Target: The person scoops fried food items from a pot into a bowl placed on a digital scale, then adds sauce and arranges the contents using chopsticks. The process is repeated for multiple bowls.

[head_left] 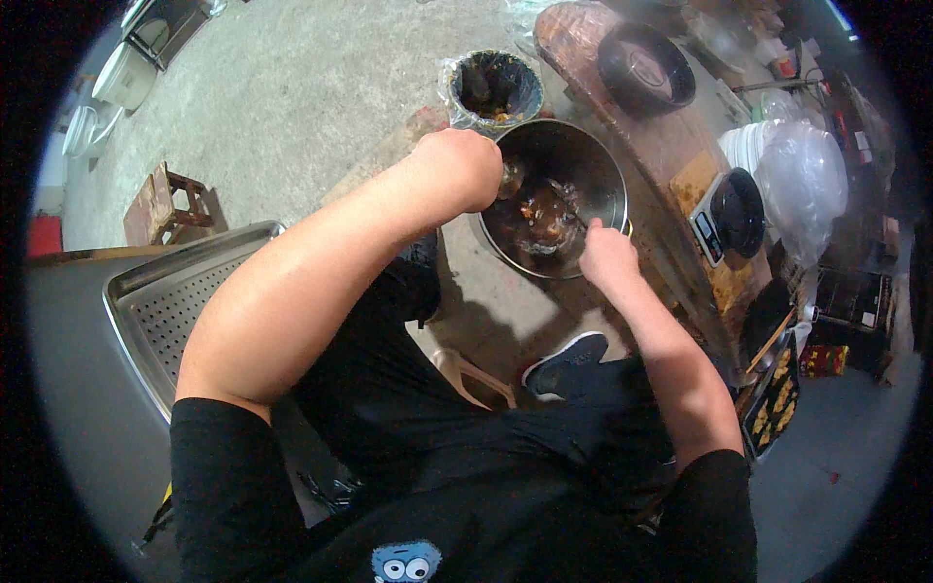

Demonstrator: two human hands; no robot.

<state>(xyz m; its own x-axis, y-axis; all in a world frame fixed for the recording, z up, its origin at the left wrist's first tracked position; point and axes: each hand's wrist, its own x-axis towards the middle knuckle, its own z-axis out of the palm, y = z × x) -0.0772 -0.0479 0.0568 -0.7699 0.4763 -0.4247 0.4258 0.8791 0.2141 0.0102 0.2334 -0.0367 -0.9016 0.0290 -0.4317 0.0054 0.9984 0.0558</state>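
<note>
A large round metal pot [609, 171] stands low in front of me, with dark brown liquid and a few orange bits [536, 211] inside. My left hand [463, 167] is a closed fist over the pot's left rim; a blurred roundish thing [510, 178] shows just beside it, and I cannot tell whether the hand grips it. At the right rim, my right hand [609, 251] is closed around the end of a thin dark handle [581, 222] that reaches down into the pot. The handle's lower end is hidden in the liquid.
A lined waste bin [536, 109] adjoins the pot's far side. On the right, a worn table [656, 157] bears a black basin [645, 65], a digital scale [705, 229] with a black bowl and stacked white plates [747, 146]. A perforated steel tray [160, 313] and wooden stool [164, 204] are left.
</note>
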